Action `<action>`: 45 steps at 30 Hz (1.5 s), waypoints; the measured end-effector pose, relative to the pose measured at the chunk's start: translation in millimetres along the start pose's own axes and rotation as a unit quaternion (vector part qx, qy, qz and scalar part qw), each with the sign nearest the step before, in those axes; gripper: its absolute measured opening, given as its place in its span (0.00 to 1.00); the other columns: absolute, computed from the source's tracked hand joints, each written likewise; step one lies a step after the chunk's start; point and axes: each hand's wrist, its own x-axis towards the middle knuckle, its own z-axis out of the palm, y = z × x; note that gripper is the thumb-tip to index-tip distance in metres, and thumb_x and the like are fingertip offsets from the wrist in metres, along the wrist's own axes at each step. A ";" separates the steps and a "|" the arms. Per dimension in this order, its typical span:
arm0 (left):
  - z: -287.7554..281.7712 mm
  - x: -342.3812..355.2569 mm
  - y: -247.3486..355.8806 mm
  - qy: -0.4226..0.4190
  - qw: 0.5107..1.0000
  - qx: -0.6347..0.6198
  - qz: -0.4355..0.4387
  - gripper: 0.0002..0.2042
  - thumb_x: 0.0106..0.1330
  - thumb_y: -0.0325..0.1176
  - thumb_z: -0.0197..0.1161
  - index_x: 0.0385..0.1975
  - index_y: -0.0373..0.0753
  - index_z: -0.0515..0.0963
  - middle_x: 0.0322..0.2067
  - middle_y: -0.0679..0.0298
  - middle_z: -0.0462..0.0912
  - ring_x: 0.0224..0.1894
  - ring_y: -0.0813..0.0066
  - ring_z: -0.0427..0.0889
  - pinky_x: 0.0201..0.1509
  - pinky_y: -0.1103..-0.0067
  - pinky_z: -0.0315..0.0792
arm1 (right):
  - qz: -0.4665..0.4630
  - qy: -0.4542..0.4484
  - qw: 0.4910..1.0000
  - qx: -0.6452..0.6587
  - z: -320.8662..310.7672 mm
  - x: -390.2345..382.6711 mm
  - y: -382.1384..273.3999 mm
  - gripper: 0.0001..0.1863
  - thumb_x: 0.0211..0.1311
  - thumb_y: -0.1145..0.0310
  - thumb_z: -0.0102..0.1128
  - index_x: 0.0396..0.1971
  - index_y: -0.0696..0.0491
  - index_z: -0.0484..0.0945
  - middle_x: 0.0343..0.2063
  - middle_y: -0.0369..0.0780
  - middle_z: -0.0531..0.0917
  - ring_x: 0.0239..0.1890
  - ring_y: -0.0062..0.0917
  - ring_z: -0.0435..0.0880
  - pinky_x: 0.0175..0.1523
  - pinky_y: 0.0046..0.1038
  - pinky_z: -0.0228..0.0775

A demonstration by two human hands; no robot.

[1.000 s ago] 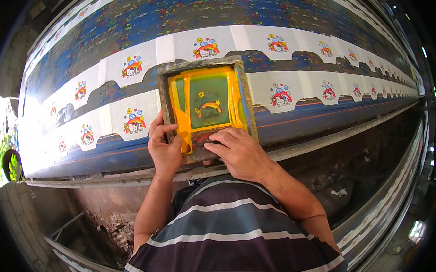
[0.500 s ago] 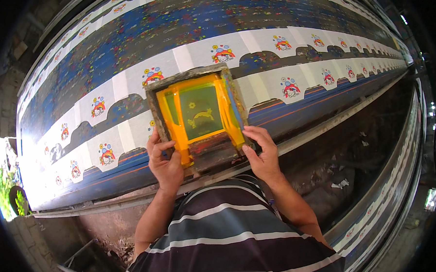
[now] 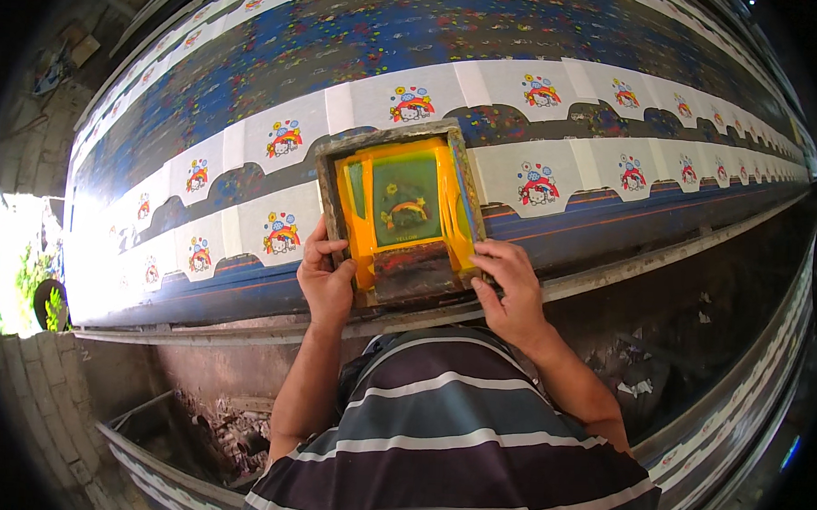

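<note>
A screen-printing frame [image 3: 410, 178] with worn wooden sides and yellow ink around its green mesh is in both my hands. It rests over the near row of white pieces, and a rainbow-shaped pattern shows through the mesh. My left hand [image 3: 327, 283] closes round its lower left corner, thumb on the near side. At the lower right corner my right hand [image 3: 514, 292] pinches the frame between thumb and fingers. White printed pieces [image 3: 498, 177], each with a small colourful cartoon-and-rainbow picture, lie on either side. Whatever piece lies under the frame is mostly hidden.
The long, ink-spattered blue and dark table [image 3: 344, 65] carries further rows of printed pieces. Its near rail [image 3: 599, 277] runs just before my body. A second table [image 3: 738, 443] with printed pieces stands at lower right. Scraps [image 3: 635, 388] litter the ground; a brick wall [image 3: 42, 403] is at left.
The frame has moved right along the near row with both hands on it, uncovering a printed piece on its left. It looks flatter, and red now shows through the mesh. My view has turned slightly.
</note>
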 end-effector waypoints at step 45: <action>9.1 12.1 9.9 0.027 0.980 0.194 0.043 0.13 0.63 0.16 0.70 0.46 0.38 0.88 0.64 0.41 0.81 0.74 0.40 0.78 0.77 0.54 0.72 | -0.115 -0.120 0.968 -0.188 69.3 174.2 19.4 0.30 0.60 0.90 0.62 0.63 0.56 0.87 0.58 0.49 0.90 0.64 0.50 0.87 0.71 0.45 0.80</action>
